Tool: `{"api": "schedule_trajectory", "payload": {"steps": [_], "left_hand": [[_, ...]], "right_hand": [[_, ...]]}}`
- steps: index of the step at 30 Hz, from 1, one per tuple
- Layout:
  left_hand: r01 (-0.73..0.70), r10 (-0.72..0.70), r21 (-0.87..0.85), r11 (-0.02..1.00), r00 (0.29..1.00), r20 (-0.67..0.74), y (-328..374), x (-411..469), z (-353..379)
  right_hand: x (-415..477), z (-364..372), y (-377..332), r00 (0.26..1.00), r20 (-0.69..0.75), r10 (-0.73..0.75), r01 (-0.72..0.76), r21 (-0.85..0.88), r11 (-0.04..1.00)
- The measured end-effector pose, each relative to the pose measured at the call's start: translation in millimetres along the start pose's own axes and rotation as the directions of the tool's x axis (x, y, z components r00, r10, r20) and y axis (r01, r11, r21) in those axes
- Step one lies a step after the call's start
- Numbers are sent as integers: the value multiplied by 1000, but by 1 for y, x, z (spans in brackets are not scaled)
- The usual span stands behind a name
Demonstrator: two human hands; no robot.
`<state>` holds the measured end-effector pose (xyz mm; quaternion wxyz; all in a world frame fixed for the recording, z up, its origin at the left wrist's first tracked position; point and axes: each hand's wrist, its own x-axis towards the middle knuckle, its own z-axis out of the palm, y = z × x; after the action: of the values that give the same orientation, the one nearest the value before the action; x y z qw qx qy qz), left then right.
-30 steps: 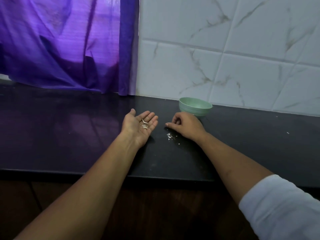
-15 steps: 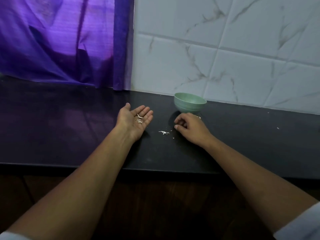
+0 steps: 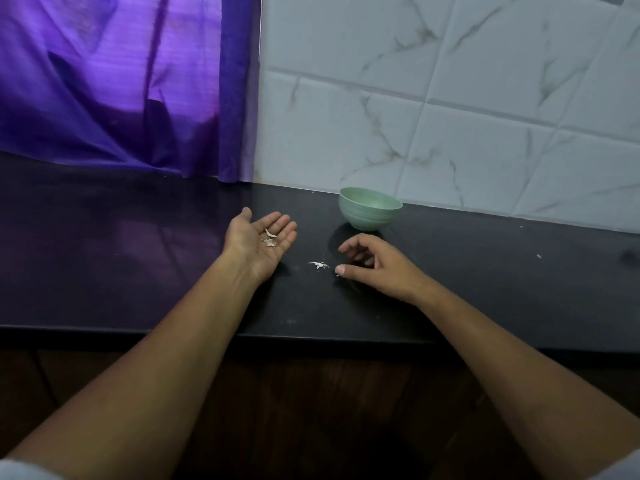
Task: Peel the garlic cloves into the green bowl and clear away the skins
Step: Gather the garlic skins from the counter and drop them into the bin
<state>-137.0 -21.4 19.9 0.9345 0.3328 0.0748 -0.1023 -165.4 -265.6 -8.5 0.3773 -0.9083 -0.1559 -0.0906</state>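
Left hand point(image 3: 259, 239) palm-up, fingers straight, carrying skin flakes point(image 3: 269, 238); right hand point(image 3: 374, 265) loosely curled, apparently empty.
We judge the clearing step is in hand: skin scraps point(image 3: 318, 265) lie on the counter point(image 3: 138, 254) just beside the right thumb, with the green bowl point(image 3: 370, 208) behind them, contents hidden. Next move calls for pinching or sweeping those thin scraps into the waiting palm.

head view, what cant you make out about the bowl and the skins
- Green bowl inside: in the head view its near wall hides whether any cloves lie in it.
- Skins on the left hand: too small to count.
- White speck on the counter, far right: too small to identify.
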Motion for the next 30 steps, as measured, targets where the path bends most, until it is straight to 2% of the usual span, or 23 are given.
{"api": "schedule_trajectory", "payload": {"steps": [4,9,13,17,20,25,27,30], "left_hand": [[-4,4,3,1000,1000,-10,-1,-2,0],[-2,2,-12,1000,1000,-12,-2,0,-1],[9,-9,-27,1000,1000,5,-1,1,0],[15,-14,-36,999,1000,18,-1,4,-1],[19,-18,-38,999,1000,26,-2,4,-1],[15,-14,-44,999,999,40,-2,5,-3],[14,-12,-40,999,999,39,-2,5,-2],[12,-11,-36,999,999,32,-2,5,-2]], "right_hand": [[8,0,-1,1000,-12,14,-14,-21,1000],[31,17,-7,994,-113,5,-26,-185,982],[30,17,-2,985,-171,10,-30,-111,993],[30,21,4,990,-130,-46,-3,-348,938],[34,30,0,992,-119,-49,-6,-425,905],[39,38,-9,990,-117,-78,20,-431,902],[37,37,-10,990,-134,-50,0,-352,936],[37,33,-14,990,-119,-75,45,-241,969]]}}
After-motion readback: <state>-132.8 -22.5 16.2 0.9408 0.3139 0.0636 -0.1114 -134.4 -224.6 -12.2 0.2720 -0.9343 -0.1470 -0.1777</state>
